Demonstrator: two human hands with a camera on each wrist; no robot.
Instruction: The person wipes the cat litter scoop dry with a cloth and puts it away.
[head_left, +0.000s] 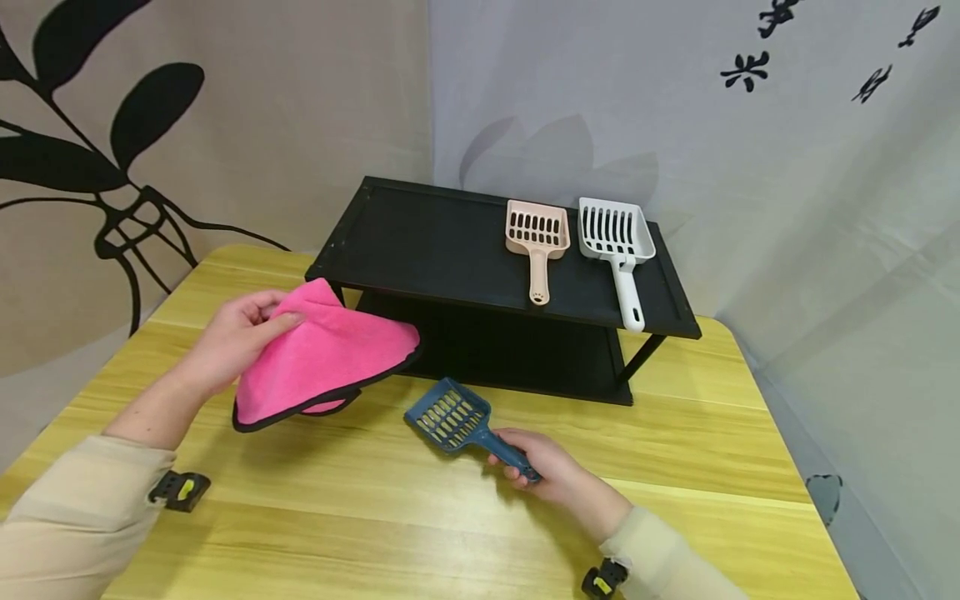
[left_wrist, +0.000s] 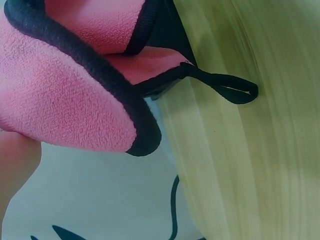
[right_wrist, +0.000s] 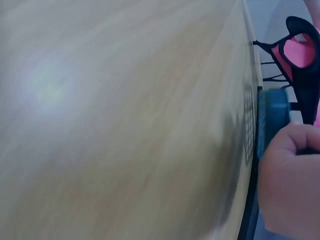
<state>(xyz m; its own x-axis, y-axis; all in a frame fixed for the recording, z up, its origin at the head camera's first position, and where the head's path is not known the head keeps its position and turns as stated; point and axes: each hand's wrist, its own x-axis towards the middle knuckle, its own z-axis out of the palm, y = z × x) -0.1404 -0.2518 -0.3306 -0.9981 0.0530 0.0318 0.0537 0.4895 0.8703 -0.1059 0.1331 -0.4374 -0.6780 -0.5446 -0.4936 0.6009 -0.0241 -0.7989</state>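
Observation:
A pink cloth [head_left: 330, 342] with black edging hangs from my left hand [head_left: 238, 335], pinched between thumb and fingers above the table's left side. The left wrist view shows the fuzzy cloth [left_wrist: 65, 100] up close, with a black hanging loop [left_wrist: 235, 89] at one corner. My right hand [head_left: 547, 465] grips the handle of a blue slotted litter scoop [head_left: 453, 417], low over the table in front of the rack. In the right wrist view the scoop [right_wrist: 275, 115] is seen edge-on beside the right hand [right_wrist: 292, 185].
A black two-tier rack [head_left: 427, 237] stands at the back of the wooden table [head_left: 360, 517]. On its top lie a pink litter scoop [head_left: 537, 237] and a white litter scoop [head_left: 617, 242], handles toward the front. Printed curtains [head_left: 315, 108] hang behind.

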